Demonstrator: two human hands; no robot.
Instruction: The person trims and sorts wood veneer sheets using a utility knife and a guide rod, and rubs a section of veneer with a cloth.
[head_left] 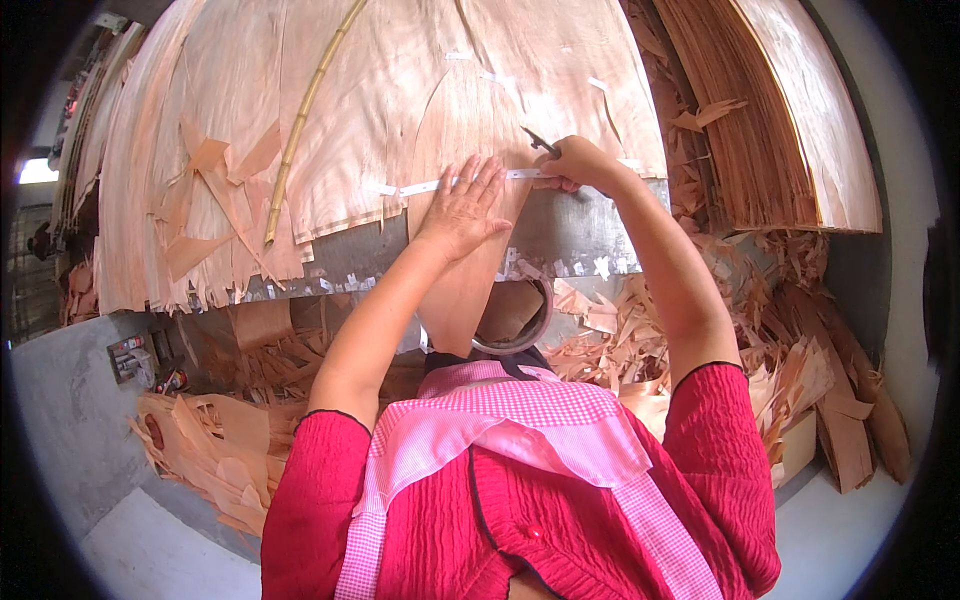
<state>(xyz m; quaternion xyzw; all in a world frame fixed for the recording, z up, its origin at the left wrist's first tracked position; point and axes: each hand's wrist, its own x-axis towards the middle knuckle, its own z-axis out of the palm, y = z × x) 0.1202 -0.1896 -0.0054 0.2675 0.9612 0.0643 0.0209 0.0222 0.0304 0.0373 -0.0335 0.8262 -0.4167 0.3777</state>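
White tape (420, 187), apparently being stuck down, needs smoothing beneath the spread left hand (465, 212); right hand (582, 165) grips a dark tool (539, 141).

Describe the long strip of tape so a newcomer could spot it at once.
Find the big stack of wood sheets ahead of the person. Near its front edge, the white strip runs crosswise under the left hand toward the right hand. It is clearly longer than the other tape pieces.
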